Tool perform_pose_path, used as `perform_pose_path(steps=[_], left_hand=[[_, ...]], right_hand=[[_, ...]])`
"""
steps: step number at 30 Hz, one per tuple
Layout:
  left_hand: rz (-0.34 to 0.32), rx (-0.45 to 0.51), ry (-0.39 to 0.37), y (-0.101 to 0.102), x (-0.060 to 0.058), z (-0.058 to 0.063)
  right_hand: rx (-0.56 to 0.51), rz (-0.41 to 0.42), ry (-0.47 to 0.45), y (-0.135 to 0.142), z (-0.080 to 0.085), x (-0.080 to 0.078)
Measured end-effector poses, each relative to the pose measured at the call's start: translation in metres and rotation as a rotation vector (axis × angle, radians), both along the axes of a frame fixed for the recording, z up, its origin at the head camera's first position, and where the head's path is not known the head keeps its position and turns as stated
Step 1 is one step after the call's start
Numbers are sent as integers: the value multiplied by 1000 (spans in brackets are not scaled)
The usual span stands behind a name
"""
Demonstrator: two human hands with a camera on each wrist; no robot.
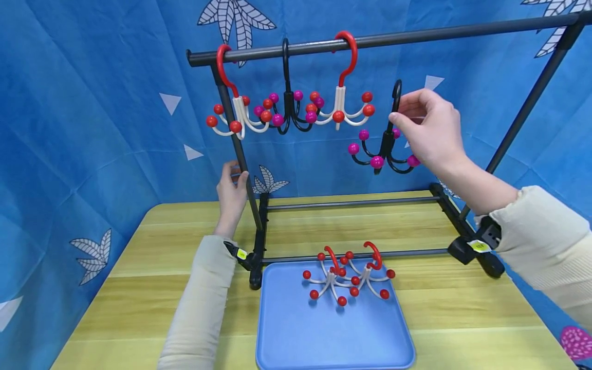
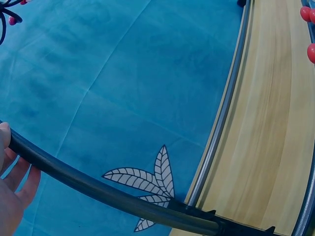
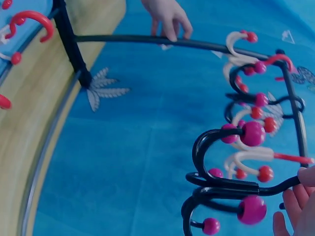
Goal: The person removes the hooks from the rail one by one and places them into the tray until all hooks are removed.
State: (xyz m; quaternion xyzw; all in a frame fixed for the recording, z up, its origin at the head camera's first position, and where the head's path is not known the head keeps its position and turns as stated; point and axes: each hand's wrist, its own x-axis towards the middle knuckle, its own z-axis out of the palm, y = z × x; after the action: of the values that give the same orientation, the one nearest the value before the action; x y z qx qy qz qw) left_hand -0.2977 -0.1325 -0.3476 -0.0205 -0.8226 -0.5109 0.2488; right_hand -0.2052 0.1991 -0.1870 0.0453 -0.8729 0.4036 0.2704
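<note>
My right hand (image 1: pixel 432 128) pinches a black multi-arm hook hanger (image 1: pixel 387 141) with magenta balls by its stem, just under the hook. That hanger is below the dark top bar (image 1: pixel 430 37), apart from it. At the rack's left side, my left hand (image 1: pixel 233 195) holds the upright post (image 2: pixel 93 189), thumb and fingers on either side of it. Along the bar hang a white hanger with a red hook (image 1: pixel 239 110), a black hanger (image 1: pixel 289 103) with magenta balls, and another white hanger with a red hook (image 1: pixel 340 97).
On the table (image 1: pixel 152 277) lies a blue tray (image 1: pixel 324 341) with two white, red-hooked hangers (image 1: pixel 330 280) at its far end. The rack's feet (image 1: pixel 489 264) and two low crossbars (image 1: pixel 356 204) stand around the tray's back edge. A blue patterned cloth (image 1: pixel 115 103) hangs behind.
</note>
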Motion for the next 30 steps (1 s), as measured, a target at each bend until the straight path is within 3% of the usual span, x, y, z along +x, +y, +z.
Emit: perform_pose_path(steps=[17, 30], left_hand=[[9, -2, 4, 0, 0, 0], [0, -9, 26, 0, 0, 0]], right_hand=[[39, 200, -75, -33, -46, 6], [101, 289, -192, -64, -74, 9]])
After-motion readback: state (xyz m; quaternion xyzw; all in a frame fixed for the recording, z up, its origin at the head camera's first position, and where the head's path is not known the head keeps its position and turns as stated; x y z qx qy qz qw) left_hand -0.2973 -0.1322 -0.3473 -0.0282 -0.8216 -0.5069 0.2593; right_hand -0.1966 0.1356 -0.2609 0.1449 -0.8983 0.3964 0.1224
